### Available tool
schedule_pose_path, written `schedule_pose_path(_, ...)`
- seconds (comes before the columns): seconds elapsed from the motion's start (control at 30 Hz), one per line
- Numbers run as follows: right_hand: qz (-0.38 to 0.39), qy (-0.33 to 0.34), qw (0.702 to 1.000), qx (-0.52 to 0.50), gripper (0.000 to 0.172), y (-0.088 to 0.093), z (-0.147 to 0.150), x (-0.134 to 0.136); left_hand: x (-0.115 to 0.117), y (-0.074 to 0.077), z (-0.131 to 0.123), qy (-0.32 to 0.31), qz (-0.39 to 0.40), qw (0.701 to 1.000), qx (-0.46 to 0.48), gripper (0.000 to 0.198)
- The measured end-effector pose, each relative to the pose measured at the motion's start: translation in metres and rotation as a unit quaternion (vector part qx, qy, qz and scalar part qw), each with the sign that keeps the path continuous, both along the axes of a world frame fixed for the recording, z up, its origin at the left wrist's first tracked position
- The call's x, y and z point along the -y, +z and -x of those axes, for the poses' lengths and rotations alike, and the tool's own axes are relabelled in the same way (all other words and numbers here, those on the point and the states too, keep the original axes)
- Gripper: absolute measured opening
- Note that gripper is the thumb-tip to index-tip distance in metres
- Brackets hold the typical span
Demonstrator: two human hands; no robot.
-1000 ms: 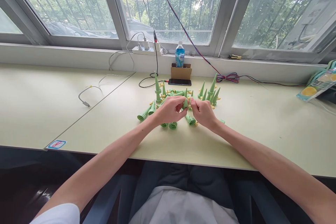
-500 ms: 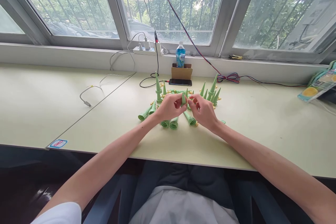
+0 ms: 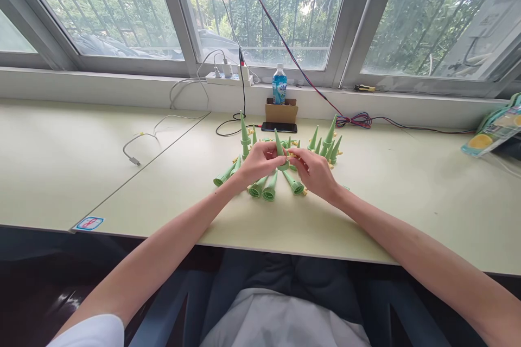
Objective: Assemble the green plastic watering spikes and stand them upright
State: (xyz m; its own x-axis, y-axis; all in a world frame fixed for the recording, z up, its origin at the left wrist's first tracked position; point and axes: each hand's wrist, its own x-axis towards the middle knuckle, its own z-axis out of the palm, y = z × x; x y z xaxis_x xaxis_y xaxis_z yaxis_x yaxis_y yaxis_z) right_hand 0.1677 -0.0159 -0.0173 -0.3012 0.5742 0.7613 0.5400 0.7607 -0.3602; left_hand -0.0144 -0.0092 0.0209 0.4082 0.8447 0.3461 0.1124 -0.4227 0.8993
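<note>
A heap of green plastic cone spikes (image 3: 268, 187) with small yellow parts lies on the pale green table (image 3: 407, 195). My left hand (image 3: 258, 165) is closed round one green cone (image 3: 279, 146), which stands tip up between both hands. My right hand (image 3: 315, 173) pinches at the base of that same cone, where a small yellow piece shows between its fingertips. A tall cone (image 3: 244, 135) stands upright just left of my left hand. A cluster of upright cones (image 3: 328, 141) stands just beyond my right hand.
A phone (image 3: 279, 127) lies before a cardboard box (image 3: 280, 112), with a water bottle (image 3: 279, 84) behind it. A power strip (image 3: 228, 79) sits on the sill; cables (image 3: 354, 119) trail across the table. A loose white cable (image 3: 138, 143) lies at left, packaging (image 3: 490, 133) at far right.
The cone held between my hands has turned tip up and risen above my fingers. Both hands have shifted slightly away from me, toward the pile.
</note>
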Motion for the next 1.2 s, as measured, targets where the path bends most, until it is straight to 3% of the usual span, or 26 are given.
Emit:
schedule_pose_path(0.2,-0.015,0.010,1.000,-0.007,0.023,0.002,0.000,0.001,0.000,0.002,0.000,-0.018,0.042,0.999,0.015,0.008)
schedule_pose_path(0.47,0.011,0.013,1.000,0.008,0.026,0.000,-0.004,-0.002,0.000,0.001,0.002,-0.015,0.040,0.999,-0.008,0.012)
schedule_pose_path(0.87,0.045,-0.004,0.998,0.037,0.037,-0.002,-0.006,-0.004,-0.005,-0.007,0.003,-0.039,-0.041,0.998,-0.031,0.021)
schedule_pose_path(1.2,0.063,-0.036,0.996,0.047,0.040,-0.003,-0.004,-0.003,-0.004,-0.011,0.002,-0.004,-0.166,0.980,-0.109,0.008)
